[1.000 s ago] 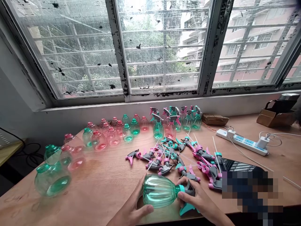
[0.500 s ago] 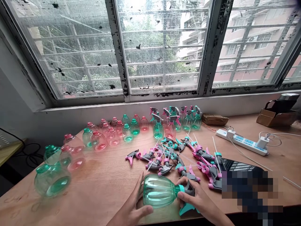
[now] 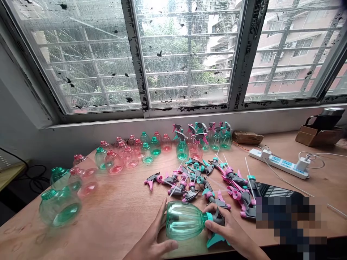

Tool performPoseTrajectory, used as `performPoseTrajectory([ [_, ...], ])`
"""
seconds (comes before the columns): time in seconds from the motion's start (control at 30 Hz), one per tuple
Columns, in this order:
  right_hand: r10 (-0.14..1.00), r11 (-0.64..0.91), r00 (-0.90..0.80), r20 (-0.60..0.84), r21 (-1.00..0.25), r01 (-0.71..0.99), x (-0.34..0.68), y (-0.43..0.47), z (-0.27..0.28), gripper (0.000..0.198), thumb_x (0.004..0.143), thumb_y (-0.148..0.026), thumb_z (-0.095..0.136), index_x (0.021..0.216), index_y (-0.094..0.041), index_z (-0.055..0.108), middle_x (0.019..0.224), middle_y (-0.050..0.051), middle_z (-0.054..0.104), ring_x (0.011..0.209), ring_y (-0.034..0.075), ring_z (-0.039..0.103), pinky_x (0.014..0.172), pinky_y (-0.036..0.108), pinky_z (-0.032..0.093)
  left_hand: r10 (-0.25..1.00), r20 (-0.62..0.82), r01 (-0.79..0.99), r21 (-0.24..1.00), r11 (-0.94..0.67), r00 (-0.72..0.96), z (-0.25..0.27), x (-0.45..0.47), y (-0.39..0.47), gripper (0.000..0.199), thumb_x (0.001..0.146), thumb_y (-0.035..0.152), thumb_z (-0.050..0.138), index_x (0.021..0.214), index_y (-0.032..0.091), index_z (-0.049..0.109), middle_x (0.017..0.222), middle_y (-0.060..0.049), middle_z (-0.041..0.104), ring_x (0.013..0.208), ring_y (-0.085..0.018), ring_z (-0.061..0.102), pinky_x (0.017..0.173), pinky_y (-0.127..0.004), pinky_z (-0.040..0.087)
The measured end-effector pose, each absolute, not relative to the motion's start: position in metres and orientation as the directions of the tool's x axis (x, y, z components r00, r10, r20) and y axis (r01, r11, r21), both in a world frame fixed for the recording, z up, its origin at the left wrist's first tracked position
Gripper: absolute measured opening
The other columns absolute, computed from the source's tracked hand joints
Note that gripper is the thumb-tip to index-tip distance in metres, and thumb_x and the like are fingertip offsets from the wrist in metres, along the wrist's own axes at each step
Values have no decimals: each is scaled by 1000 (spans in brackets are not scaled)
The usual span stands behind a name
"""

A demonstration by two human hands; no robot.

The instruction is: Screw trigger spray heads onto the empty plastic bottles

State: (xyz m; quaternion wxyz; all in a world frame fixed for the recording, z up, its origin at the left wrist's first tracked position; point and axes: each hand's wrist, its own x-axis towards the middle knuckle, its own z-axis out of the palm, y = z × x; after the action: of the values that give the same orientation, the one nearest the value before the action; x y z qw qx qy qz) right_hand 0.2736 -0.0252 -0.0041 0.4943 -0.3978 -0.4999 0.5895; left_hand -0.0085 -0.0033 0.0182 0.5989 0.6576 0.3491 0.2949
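Observation:
A green see-through spray bottle (image 3: 185, 220) lies sideways above the table's front edge, its base to the left and its turquoise collar and grey trigger sprayer to the right. My left hand (image 3: 155, 233) is cupped around the base, fingers behind it and thumb in front. My right hand (image 3: 226, 225) pinches the collar and sprayer at the neck, and a turquoise trigger (image 3: 216, 240) sticks out below it. Just beyond lies a pile of loose trigger sprayers (image 3: 191, 189) in grey, pink and turquoise, with white dip tubes.
Several green and pink bottles without sprayers (image 3: 116, 162) stand on the left and at the back. Bottles with sprayers fitted (image 3: 195, 148) stand by the window wall. To the right are a power strip (image 3: 279, 163), cables, a dark flat panel (image 3: 279, 193) and a cardboard box (image 3: 317, 135).
The spray bottle has turned slightly in my hands and its base has shifted a little to the right. Everything else looks the same.

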Motion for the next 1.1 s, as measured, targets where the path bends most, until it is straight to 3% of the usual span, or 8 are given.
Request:
performPoseTrajectory([
  [0.23, 983, -9, -183, 27, -981, -193, 273, -26, -5, 36, 78, -46, 80, 93, -19, 61, 66, -3, 70, 59, 17, 67, 60, 29, 53, 797, -31, 86, 996, -26, 603, 21, -8, -2, 92, 84, 40, 76, 157, 34, 20, 167, -2, 24, 154, -31, 15, 126, -48, 16],
  [0.53, 985, -7, -171, 22, -986, -169, 274, -24, -8, 37, 77, -49, 80, 92, -19, 61, 64, -3, 70, 59, 18, 67, 61, 31, 53, 788, 41, 58, 994, -97, 614, 20, -5, -1, 90, 91, 38, 68, 158, 38, 8, 166, -4, 27, 153, -32, 20, 125, -49, 21],
  [0.7, 985, -5, -171, 21, -988, -152, 273, -24, -10, 39, 75, -48, 81, 93, -19, 61, 61, -4, 69, 57, 17, 65, 58, 29, 51, 782, 1, 32, 999, -27, 623, 15, -5, 1, 121, 76, 40, 84, 156, 37, -7, 167, -6, 24, 152, -33, 22, 124, -52, 19],
  [0.93, 981, 15, -188, 44, -988, -153, 273, -24, -8, 38, 75, -47, 81, 92, -19, 62, 65, -4, 66, 59, 17, 64, 58, 28, 51, 797, 1, 21, 1000, -17, 604, 15, -7, 2, 98, 80, 40, 80, 157, 32, 20, 167, -3, 24, 154, -32, 17, 126, -48, 15],
  [1.1, 982, 31, -179, 60, -987, -160, 273, -24, -12, 39, 75, -46, 82, 95, -19, 62, 76, -3, 60, 64, 16, 61, 60, 28, 52, 803, 13, -35, 999, 10, 596, 16, -5, 2, 92, 80, 42, 80, 155, 36, 26, 166, -1, 29, 154, -33, 16, 126, -48, 17],
])
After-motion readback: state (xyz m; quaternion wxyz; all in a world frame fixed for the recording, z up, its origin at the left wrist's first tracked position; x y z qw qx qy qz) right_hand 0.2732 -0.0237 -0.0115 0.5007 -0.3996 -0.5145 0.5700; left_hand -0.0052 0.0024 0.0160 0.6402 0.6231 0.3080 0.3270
